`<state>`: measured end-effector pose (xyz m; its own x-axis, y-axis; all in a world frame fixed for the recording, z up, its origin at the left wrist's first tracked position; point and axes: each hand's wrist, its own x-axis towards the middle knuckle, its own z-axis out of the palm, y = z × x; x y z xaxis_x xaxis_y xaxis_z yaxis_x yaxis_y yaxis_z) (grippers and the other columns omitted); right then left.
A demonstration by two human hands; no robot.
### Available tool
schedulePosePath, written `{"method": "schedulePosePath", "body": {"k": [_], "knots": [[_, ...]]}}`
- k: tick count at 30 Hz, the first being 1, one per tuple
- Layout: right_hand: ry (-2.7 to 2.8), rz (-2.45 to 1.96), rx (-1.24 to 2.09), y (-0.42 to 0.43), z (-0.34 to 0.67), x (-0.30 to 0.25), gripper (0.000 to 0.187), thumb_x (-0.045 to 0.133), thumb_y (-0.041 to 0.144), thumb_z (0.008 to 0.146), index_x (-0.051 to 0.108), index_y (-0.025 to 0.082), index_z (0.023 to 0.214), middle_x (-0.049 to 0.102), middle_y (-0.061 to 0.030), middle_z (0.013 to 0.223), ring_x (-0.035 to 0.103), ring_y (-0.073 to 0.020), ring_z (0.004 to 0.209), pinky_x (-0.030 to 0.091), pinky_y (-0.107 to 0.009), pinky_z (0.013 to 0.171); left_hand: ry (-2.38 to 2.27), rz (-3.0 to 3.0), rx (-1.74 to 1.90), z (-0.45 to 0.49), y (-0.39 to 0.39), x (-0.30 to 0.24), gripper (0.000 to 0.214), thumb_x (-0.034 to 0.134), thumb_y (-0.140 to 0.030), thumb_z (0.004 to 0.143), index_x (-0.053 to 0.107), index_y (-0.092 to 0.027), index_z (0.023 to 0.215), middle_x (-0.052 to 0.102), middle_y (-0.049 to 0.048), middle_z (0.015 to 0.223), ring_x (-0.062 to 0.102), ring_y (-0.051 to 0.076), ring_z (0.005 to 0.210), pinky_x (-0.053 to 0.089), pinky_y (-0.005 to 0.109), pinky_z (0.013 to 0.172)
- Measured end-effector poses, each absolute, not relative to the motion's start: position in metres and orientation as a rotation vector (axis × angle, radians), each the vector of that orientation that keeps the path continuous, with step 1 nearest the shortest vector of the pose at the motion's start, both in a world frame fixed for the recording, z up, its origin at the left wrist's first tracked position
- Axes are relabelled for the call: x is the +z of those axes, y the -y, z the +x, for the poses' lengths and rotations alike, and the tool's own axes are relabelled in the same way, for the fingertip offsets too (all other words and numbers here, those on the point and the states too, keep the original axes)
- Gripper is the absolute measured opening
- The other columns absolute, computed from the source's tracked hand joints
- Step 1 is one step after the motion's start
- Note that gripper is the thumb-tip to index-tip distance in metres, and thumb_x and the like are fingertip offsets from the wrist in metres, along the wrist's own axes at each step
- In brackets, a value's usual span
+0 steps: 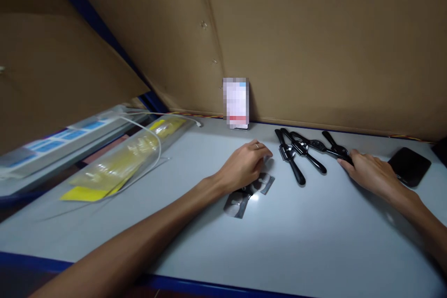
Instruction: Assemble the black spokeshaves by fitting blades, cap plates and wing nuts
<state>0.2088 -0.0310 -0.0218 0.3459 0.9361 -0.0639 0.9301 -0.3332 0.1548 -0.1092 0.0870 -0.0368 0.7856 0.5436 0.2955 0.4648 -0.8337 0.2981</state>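
My left hand (246, 164) is over small packets on the table, its fingers curled down. A clear packet (264, 183) with a grey metal piece in it shows by the fingers, and another packet (236, 205) lies below the wrist. What the curled fingers hold, if anything, is hidden. On the right, my right hand (369, 171) grips the handle end of a black spokeshave (337, 150). Several more black spokeshaves lie between my hands, among them a spokeshave (290, 156) nearest my left hand, crossing or touching each other.
A phone (236, 102) leans upright against the brown back panel (314, 46). A black flat object (409, 166) lies beyond my right hand. Left on the grey table (279, 247) are a clear bag with yellow sheets (89, 193), a white cable (159, 144) and a white power strip (63, 139).
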Motion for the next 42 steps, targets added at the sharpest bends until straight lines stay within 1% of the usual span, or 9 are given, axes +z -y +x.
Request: {"method": "schedulePosePath", "body": {"k": [7,13,17,20,23,27,30,33,42], "knots": [[-1.696,2.393,0.138,0.030,0.204,-0.024,0.048,0.029,0.051,0.104,0.056,0.015,0.120,0.073,-0.0193,0.093,0.071,-0.0393,0.089,0.040,-0.040,0.062,-0.506,2.857,0.470,-0.097,-0.058,-0.036,0.028,0.045,-0.020,0.103,0.061,-0.014,0.124,0.065,0.0139,0.131,0.057,0.028,0.127,0.051,0.049,0.105],[-1.680,2.386,0.135,0.031,0.207,-0.028,0.049,0.030,0.052,0.104,0.057,0.015,0.121,0.074,-0.0187,0.091,0.071,-0.0388,0.085,0.039,-0.039,0.061,-0.683,2.759,0.475,-0.098,-0.052,-0.038,0.026,0.042,-0.024,0.104,0.055,-0.012,0.123,0.064,0.0178,0.131,0.061,0.028,0.123,0.054,0.048,0.102],[-1.684,2.395,0.159,0.033,0.201,-0.025,0.047,0.029,0.050,0.105,0.059,0.015,0.117,0.074,-0.0174,0.088,0.071,-0.0384,0.085,0.038,-0.039,0.060,-0.562,2.811,0.384,-0.099,-0.057,-0.043,0.045,0.047,-0.034,0.105,0.043,-0.008,0.141,0.055,0.0218,0.145,0.041,0.031,0.146,0.042,0.051,0.117],[-1.678,2.413,0.215,0.033,0.196,-0.024,0.044,0.032,0.049,0.105,0.060,0.016,0.114,0.074,-0.0162,0.087,0.071,-0.0376,0.082,0.037,-0.038,0.060,-0.501,2.865,0.280,-0.096,-0.058,-0.043,0.059,0.050,-0.046,0.104,0.035,-0.011,0.150,0.046,0.0182,0.155,0.033,0.032,0.151,0.033,0.053,0.123],[-1.698,2.428,0.262,0.032,0.193,-0.025,0.043,0.034,0.048,0.105,0.058,0.018,0.124,0.074,-0.0135,0.086,0.071,-0.0347,0.078,0.035,-0.036,0.058,-0.432,2.914,0.243,-0.093,-0.053,-0.038,0.048,0.047,-0.046,0.105,0.047,-0.015,0.142,0.045,0.0145,0.157,0.038,0.030,0.148,0.032,0.051,0.123],[-1.831,2.380,0.418,0.029,0.197,-0.031,0.042,0.035,0.041,0.106,0.050,0.024,0.141,0.069,-0.0134,0.102,0.068,-0.0279,0.075,0.031,-0.032,0.055,-0.281,2.950,0.310,-0.092,-0.037,-0.034,0.038,0.047,-0.041,0.106,0.058,-0.013,0.129,0.054,0.0159,0.148,0.050,0.030,0.140,0.040,0.048,0.118],[-1.956,2.340,0.462,0.025,0.202,-0.037,0.037,0.035,0.036,0.106,0.057,0.026,0.134,0.065,-0.0125,0.112,0.066,-0.0251,0.078,0.031,-0.031,0.055,-0.106,2.947,0.421,-0.092,-0.026,-0.035,0.033,0.043,-0.036,0.107,0.065,-0.014,0.119,0.065,0.0124,0.135,0.059,0.029,0.131,0.047,0.045,0.111],[-2.010,2.327,0.429,0.021,0.209,-0.039,0.031,0.037,0.034,0.105,0.062,0.023,0.121,0.065,-0.0113,0.114,0.065,-0.0230,0.077,0.030,-0.031,0.056,0.021,2.945,0.487,-0.092,-0.020,-0.036,0.032,0.041,-0.029,0.106,0.069,-0.015,0.106,0.072,0.0096,0.122,0.064,0.027,0.121,0.053,0.042,0.102],[-1.893,2.415,0.238,0.024,0.214,-0.025,0.019,0.046,0.028,0.092,0.056,0.022,0.107,0.071,-0.0104,0.102,0.065,-0.0274,0.080,0.030,-0.033,0.059,0.130,3.013,0.466,-0.088,-0.014,-0.030,0.025,0.048,-0.025,0.102,0.069,-0.013,0.096,0.072,0.0108,0.114,0.066,0.026,0.114,0.057,0.039,0.091]]}}
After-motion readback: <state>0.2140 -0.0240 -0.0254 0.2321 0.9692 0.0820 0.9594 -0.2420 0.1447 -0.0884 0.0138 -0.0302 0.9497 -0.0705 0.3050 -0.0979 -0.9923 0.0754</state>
